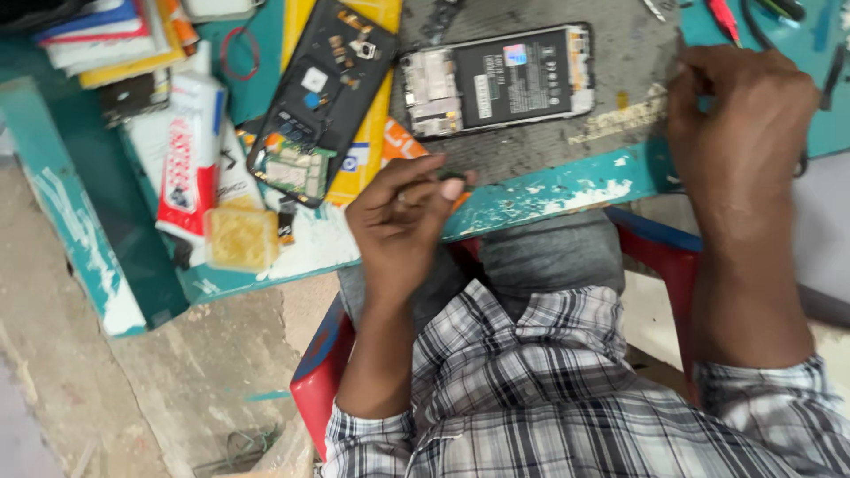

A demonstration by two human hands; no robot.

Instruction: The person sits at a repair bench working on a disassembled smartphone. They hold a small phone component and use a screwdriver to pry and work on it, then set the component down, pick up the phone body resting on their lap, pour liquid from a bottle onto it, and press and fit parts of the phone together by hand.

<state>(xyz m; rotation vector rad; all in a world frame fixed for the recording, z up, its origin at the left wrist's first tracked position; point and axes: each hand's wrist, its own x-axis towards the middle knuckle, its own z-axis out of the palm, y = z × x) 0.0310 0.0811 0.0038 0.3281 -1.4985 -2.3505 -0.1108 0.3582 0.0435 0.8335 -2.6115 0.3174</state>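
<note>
Single head-worn view, which looked steeply down from above the seated person's checked shirt [540, 389] and over the chipped teal wooden workbench [549, 188]. The camera faced forward and downward, close to the bench's near edge, so that the bench filled the upper frame and the bare concrete floor [177, 372] the lower left. No second view existed for overlap.

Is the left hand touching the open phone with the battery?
Apart. The head view shows the left hand at the table's front edge, with bare grey mat between its fingers and the open phone lying farther back.
</note>
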